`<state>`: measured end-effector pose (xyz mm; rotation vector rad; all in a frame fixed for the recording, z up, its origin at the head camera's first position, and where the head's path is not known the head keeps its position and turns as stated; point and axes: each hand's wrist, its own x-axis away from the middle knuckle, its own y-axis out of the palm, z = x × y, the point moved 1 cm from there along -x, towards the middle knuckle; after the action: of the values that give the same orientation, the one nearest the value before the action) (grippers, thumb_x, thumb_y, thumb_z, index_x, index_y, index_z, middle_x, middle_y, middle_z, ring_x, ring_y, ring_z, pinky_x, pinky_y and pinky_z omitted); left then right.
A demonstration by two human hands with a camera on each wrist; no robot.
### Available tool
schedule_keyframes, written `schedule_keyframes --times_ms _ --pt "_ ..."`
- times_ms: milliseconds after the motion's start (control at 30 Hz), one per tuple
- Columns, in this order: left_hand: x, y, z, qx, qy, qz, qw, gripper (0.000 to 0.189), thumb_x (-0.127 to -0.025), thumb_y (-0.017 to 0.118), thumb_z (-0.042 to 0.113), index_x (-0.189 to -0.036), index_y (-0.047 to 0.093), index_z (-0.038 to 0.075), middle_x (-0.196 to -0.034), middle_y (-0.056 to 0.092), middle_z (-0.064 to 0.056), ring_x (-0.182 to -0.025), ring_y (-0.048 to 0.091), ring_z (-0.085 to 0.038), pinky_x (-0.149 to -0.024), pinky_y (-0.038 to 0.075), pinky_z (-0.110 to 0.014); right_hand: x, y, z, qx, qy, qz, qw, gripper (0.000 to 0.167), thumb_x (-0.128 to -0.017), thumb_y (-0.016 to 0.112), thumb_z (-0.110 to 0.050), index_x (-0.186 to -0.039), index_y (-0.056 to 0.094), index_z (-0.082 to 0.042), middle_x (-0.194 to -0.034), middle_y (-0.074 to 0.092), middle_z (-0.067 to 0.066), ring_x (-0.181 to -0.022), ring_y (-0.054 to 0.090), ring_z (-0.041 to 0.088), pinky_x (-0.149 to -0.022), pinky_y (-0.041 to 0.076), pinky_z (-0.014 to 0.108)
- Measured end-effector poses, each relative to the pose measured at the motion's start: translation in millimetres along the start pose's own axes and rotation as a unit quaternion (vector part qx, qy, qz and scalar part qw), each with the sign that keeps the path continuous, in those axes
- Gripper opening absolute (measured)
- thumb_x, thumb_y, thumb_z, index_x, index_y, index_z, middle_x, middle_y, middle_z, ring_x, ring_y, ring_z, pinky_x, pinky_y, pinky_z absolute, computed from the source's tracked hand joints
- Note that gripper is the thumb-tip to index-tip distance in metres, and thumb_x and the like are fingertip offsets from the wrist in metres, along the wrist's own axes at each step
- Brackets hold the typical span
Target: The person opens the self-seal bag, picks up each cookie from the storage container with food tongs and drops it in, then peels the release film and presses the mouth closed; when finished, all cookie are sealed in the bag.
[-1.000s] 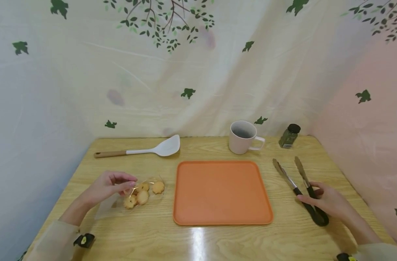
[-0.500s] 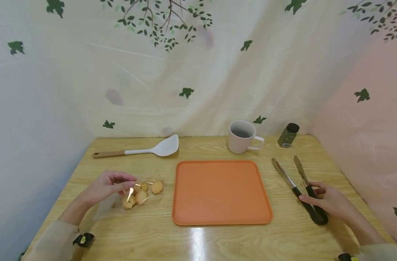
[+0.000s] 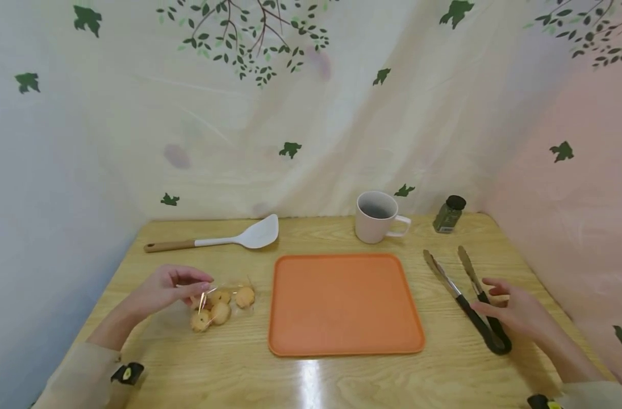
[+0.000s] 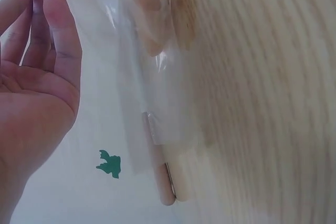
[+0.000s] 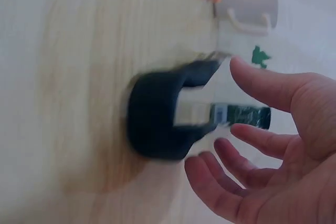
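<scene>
My left hand (image 3: 168,291) pinches the upper edge of a clear plastic bag (image 4: 167,103) between thumb and fingertips. Several small round cookies (image 3: 220,312) lie inside the bag, left of an orange tray (image 3: 345,305). On the right, black-handled metal tongs (image 3: 475,322) lie on the table with their arms spread, tips pointing away. My right hand (image 3: 521,309) hovers over the tongs' handles, thumb and fingers parted. In the right wrist view, a gap shows between the fingertips and the tongs' black handle (image 5: 152,119).
Along the back of the wooden table (image 3: 372,383) are a white spatula (image 3: 259,232) with a wooden handle, a pale mug (image 3: 373,224) and a small dark-lidded jar (image 3: 449,216). A leaf-printed cloth (image 3: 229,136) hangs behind the table.
My right thumb and fingers have let go of the tongs and spread apart, rising slightly. The left hand still pinches the bag in nearly the same place. The head view has shifted slightly.
</scene>
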<state>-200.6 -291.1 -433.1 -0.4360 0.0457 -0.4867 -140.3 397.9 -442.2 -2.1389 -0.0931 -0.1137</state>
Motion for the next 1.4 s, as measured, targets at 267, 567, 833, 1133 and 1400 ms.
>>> schedule_keyframes --times_ms 267,567,833,1133,1400 --pt "-7.9 -2.6 12.5 -0.049 0.016 0.014 0.9986 0.031 -0.100 0.068 0.018 -0.120 0.069 -0.005 -0.108 0.070 -0.021 -0.081 0.068 -0.027 -0.071 0.059 -0.037 1.0 2 -72 -0.021 -0.070 0.044 0.9963 0.071 -0.094 0.076 -0.035 -0.145 0.048 0.005 -0.130 0.057 0.030 -0.106 0.062 0.046 -0.075 0.057 0.049" --pt "-51.0 -7.9 32.4 -0.141 0.048 -0.054 0.9873 0.029 -0.100 0.068 0.020 -0.122 0.070 0.001 -0.119 0.070 -0.017 -0.107 0.067 -0.025 -0.092 0.054 -0.042 -2.6 57 -171 -0.262 -0.154 -0.100 0.9475 0.059 -0.092 0.078 -0.021 -0.143 0.054 -0.003 -0.135 0.058 0.021 -0.113 0.062 0.037 -0.085 0.056 0.033" --pt "-90.2 9.2 29.2 -0.224 0.027 -0.127 0.9660 0.034 -0.100 0.066 0.021 -0.123 0.068 -0.003 -0.120 0.070 -0.013 -0.110 0.064 -0.032 -0.096 0.050 -0.053 6.1 144 -260 -0.482 -0.081 -0.364 0.7928 0.047 -0.098 0.068 -0.010 -0.138 0.053 0.009 -0.128 0.063 0.024 -0.110 0.068 0.033 -0.090 0.056 0.044" --pt "-110.4 25.0 18.3 -0.199 0.010 -0.156 0.9675 0.035 -0.097 0.070 0.021 -0.120 0.068 -0.005 -0.113 0.071 -0.009 -0.103 0.064 -0.024 -0.091 0.052 -0.043 10.2 200 -304 -0.526 -0.005 -0.473 0.7066 0.037 -0.105 0.055 -0.012 -0.136 0.050 0.008 -0.129 0.064 0.018 -0.118 0.063 0.034 -0.097 0.051 0.052" --pt "-106.5 29.5 16.0 -0.174 0.031 -0.184 0.9669 0.014 -0.098 0.069 0.015 -0.100 0.074 0.002 -0.091 0.072 -0.002 -0.081 0.061 -0.013 -0.074 0.051 -0.029 26.2 239 -321 -0.565 0.067 -0.470 0.6752 0.047 -0.105 0.055 -0.017 -0.142 0.038 0.007 -0.136 0.055 0.020 -0.130 0.051 0.042 -0.106 0.040 0.062"
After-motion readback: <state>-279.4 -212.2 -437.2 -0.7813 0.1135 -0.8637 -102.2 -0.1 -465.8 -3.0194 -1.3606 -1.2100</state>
